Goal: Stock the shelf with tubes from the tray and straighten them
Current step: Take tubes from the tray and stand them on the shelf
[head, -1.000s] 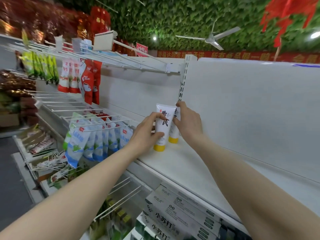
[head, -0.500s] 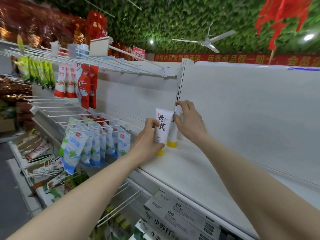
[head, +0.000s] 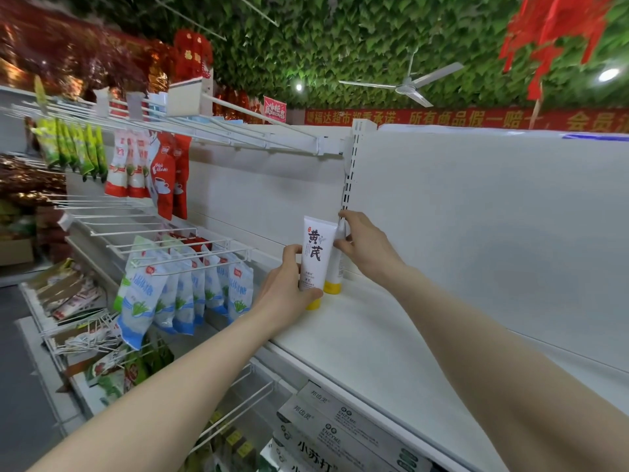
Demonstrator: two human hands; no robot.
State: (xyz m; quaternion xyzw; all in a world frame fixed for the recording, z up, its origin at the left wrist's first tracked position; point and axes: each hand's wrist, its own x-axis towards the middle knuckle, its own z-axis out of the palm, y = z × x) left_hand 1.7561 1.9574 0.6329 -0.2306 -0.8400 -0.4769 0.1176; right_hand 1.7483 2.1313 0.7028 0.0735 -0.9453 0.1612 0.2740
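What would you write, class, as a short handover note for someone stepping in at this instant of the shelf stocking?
Left hand grips the front tube low on its body, cap down on the white shelf.
Right hand pinches the rear tube near its top, by the slotted upright.
Done: two tubes standing at the shelf's left end.
Left: square them up, release, fetch more; the tray is out of view.

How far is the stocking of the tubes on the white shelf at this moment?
Early stage. Done: two tubes stand cap down on the white shelf, near its left end. In hand: the left hand grips the front tube; the right hand pinches the rear tube, apparently straightening both. Left: the rest of the shelf is still bare; the tray is out of view.
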